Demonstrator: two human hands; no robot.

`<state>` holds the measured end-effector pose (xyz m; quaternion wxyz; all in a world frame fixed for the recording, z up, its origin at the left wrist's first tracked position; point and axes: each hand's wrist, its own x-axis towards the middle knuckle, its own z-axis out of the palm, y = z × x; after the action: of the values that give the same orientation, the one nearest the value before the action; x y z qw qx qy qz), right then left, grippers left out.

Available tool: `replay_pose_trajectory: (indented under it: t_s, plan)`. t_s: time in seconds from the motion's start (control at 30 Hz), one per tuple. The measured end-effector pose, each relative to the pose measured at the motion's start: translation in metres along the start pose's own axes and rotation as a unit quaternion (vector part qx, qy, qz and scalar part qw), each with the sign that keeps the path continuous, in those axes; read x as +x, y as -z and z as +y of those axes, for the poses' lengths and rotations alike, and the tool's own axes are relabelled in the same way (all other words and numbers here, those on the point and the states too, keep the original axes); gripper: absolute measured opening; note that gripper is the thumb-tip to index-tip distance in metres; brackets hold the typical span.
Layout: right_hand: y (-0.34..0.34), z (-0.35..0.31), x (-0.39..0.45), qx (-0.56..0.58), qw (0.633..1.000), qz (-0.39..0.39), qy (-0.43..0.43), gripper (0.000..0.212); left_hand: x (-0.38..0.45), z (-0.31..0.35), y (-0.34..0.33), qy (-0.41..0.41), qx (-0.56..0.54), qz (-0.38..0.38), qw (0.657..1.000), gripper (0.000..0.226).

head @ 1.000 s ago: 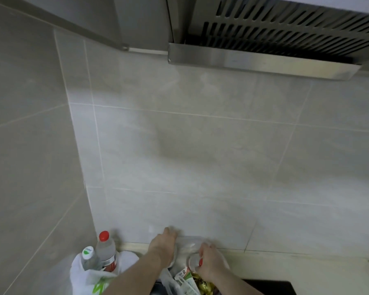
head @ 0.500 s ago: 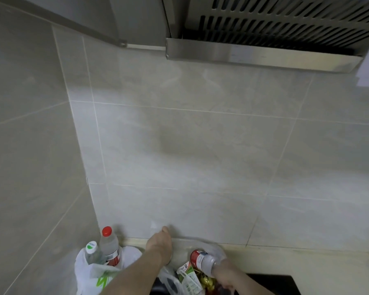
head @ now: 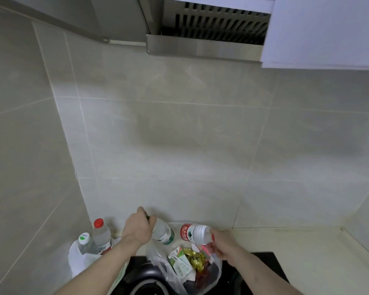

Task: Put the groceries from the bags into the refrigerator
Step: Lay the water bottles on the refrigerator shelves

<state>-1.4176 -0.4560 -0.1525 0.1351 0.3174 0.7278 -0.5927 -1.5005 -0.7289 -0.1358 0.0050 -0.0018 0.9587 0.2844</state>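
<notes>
My left hand (head: 137,227) grips the neck end of a green-labelled water bottle (head: 163,232) held above a clear plastic bag (head: 170,273). My right hand (head: 221,243) grips the cap end of a red-labelled water bottle (head: 193,232), lying sideways over the same bag. The bag holds a green and white carton (head: 179,262), gold-wrapped sweets (head: 195,259) and other small packets. A white bag (head: 79,259) at the left holds two upright bottles, one with a red cap (head: 101,233), one with a white and green cap (head: 85,243). No refrigerator is in view.
Both bags stand on a black cooktop (head: 262,265) set in a pale counter (head: 307,252), in the corner of grey tiled walls. A steel range hood (head: 202,45) and a white cabinet (head: 324,30) hang overhead.
Both hands have drawn a bottle up out of the clear bag: the right one first with the red-labelled bottle, then the left with the green-labelled one. The camera has tilted and turned right.
</notes>
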Motion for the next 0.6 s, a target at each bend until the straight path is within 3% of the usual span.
replay_pose_trajectory:
  t_s: [0.23, 0.6]
  plan:
    - [0.025, 0.026, -0.087, 0.154, 0.988, 0.030, -0.010, 0.022, -0.078, 0.003, 0.030, 0.034, -0.167, 0.000, 0.985, 0.028]
    - [0.070, 0.122, -0.223, 0.300, 0.951, 0.080, -0.007, 0.027, -0.192, 0.051, 0.029, 0.064, -0.360, -0.146, 0.919, 0.026]
